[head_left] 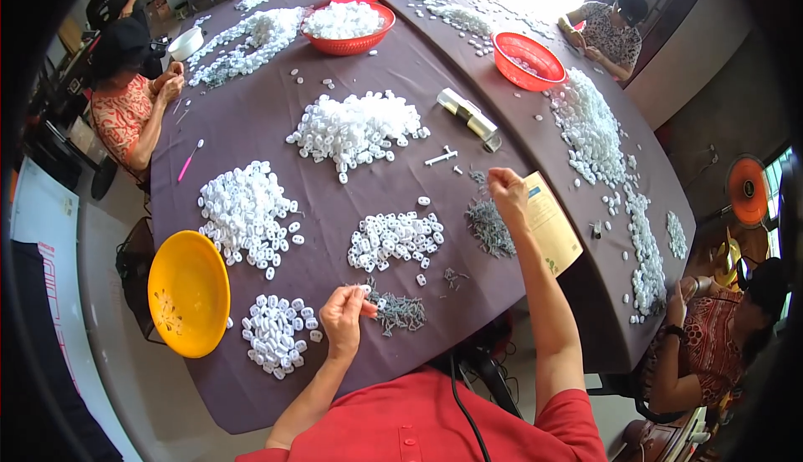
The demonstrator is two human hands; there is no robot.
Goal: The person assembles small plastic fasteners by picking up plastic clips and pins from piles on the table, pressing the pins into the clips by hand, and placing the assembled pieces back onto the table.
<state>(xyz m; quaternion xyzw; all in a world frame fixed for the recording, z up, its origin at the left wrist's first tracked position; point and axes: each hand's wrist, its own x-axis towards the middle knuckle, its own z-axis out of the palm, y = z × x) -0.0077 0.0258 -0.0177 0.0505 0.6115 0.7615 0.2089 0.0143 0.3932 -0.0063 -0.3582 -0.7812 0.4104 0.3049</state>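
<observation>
My left hand [343, 318] is closed, pinching a small white oval plastic piece [365, 290] between thumb and fingertips. Just beside it lies a heap of small grey screw-like pins [401, 313]. My right hand [508, 193] is raised at the right with its fingertips pressed together; whatever is between them is too small to make out. Below that hand spreads a second pile of grey pins [490, 229]. Between my hands lies a pile of white pieces with two dark holes each [396, 240]. Another pile of white pieces [276, 335] sits left of my left hand.
A yellow bowl [191, 295] stands at the table's left edge. Bigger white heaps [355, 127] lie farther off, with red baskets [351, 40] behind. A yellow-brown envelope [552, 226], a clear tape roll [470, 117] and a pink-handled tool [191, 161] lie about. Several people sit around the table.
</observation>
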